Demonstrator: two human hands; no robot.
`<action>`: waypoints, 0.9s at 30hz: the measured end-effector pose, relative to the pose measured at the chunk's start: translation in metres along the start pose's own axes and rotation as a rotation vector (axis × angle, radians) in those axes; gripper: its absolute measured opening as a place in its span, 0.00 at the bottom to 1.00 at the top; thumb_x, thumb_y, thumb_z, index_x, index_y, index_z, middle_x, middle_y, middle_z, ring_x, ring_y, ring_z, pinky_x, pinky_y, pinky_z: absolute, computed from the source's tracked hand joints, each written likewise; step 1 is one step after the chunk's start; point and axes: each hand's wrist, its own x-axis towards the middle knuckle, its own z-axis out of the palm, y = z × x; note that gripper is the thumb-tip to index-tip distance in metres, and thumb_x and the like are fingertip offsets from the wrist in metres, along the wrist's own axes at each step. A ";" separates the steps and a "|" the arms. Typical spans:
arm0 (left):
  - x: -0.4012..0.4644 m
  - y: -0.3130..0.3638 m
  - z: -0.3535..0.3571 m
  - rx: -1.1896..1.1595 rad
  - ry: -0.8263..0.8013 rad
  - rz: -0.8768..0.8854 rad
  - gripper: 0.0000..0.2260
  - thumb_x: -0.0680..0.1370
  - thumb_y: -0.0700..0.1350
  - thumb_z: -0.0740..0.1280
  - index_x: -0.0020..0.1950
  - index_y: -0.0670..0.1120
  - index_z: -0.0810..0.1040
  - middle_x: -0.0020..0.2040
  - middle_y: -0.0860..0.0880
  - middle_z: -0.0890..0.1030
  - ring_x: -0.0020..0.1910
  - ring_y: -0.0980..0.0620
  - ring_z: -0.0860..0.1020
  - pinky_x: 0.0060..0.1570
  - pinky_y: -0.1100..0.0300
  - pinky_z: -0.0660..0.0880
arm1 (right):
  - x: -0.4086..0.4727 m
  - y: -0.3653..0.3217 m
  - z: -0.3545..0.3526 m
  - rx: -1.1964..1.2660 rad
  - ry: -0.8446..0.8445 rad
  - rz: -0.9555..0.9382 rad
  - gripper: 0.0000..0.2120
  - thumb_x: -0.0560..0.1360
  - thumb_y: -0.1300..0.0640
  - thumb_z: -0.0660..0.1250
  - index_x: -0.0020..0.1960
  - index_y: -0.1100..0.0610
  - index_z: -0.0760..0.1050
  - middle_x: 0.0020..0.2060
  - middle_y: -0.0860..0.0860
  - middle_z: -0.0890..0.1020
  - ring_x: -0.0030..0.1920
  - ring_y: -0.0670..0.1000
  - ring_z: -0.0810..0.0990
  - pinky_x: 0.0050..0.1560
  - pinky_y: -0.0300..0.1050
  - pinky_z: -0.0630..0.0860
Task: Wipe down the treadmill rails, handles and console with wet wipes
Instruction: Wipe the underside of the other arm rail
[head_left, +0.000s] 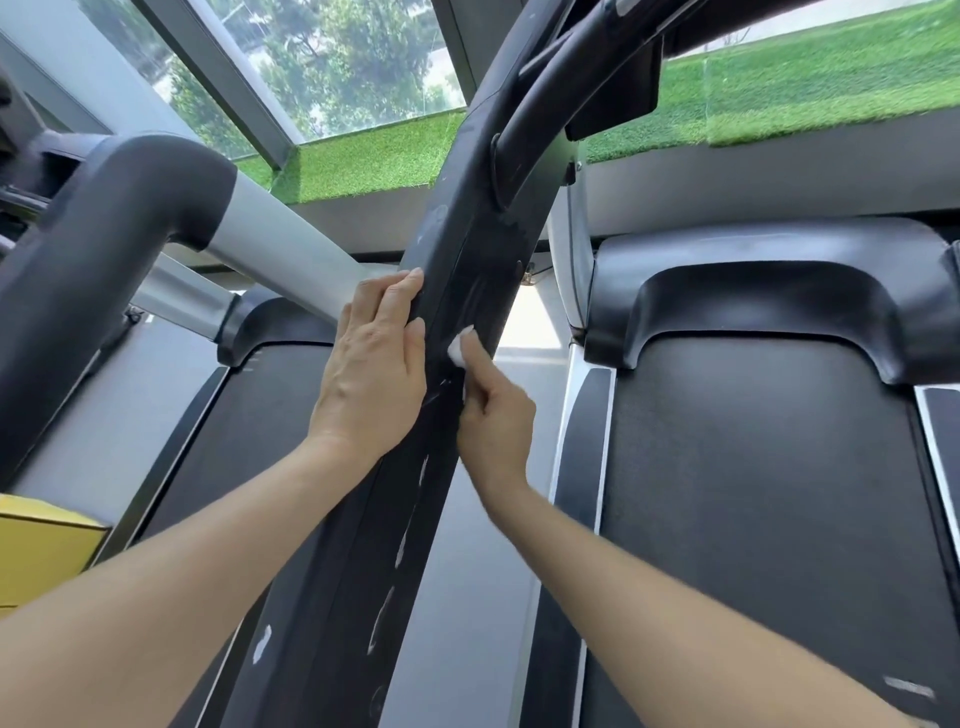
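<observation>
I'm looking down along a long black treadmill rail (462, 291) that runs diagonally from the bottom of the view up toward the top centre, where it joins a curved black handle (540, 104). My left hand (371, 364) lies flat against the left face of the rail, fingers straight and pointing up along it, thumb resting on the rail's front edge; it holds nothing. My right hand (493, 415) is on the right side of the rail, just beside the left one, with its fingers curled and pinching a small white wet wipe (457, 351), which it presses against the rail surface with the extended forefinger on top. The wipe is bunched small, and only a bit of it shows past the fingertip. The rail's surface is scuffed, with pale worn streaks (402, 551) lower down toward me and a mottled patch just above the hands.

To the right lies the black running belt (753, 493) of one treadmill, with its black motor cover (769, 280) at the far end. To the left is a second belt (249, 415), and above it a thick black handle bend (104, 234) joined to a silver tube (280, 244). A yellow object (41, 545) sits at the left edge. Beyond the machines there is a strip of green artificial turf (779, 88) and a window with trees (343, 57) outside
</observation>
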 end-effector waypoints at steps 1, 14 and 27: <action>0.000 0.001 0.000 0.000 -0.003 -0.006 0.18 0.81 0.40 0.56 0.72 0.45 0.66 0.68 0.50 0.67 0.65 0.50 0.66 0.61 0.65 0.60 | -0.009 0.005 -0.004 0.021 -0.033 -0.013 0.19 0.79 0.67 0.59 0.67 0.53 0.73 0.57 0.40 0.76 0.59 0.40 0.75 0.59 0.24 0.67; 0.000 -0.002 0.000 -0.034 0.012 0.001 0.18 0.82 0.41 0.56 0.72 0.45 0.67 0.67 0.50 0.68 0.65 0.51 0.67 0.62 0.66 0.60 | 0.091 -0.017 0.007 0.125 0.130 0.118 0.19 0.79 0.67 0.58 0.63 0.52 0.77 0.57 0.44 0.80 0.54 0.42 0.76 0.50 0.20 0.68; -0.051 -0.016 -0.019 -0.077 -0.055 -0.002 0.19 0.81 0.42 0.57 0.73 0.46 0.65 0.70 0.52 0.66 0.68 0.53 0.65 0.65 0.61 0.61 | -0.049 -0.017 0.003 0.170 -0.082 -0.038 0.16 0.79 0.65 0.61 0.65 0.57 0.74 0.60 0.43 0.77 0.65 0.44 0.73 0.64 0.31 0.67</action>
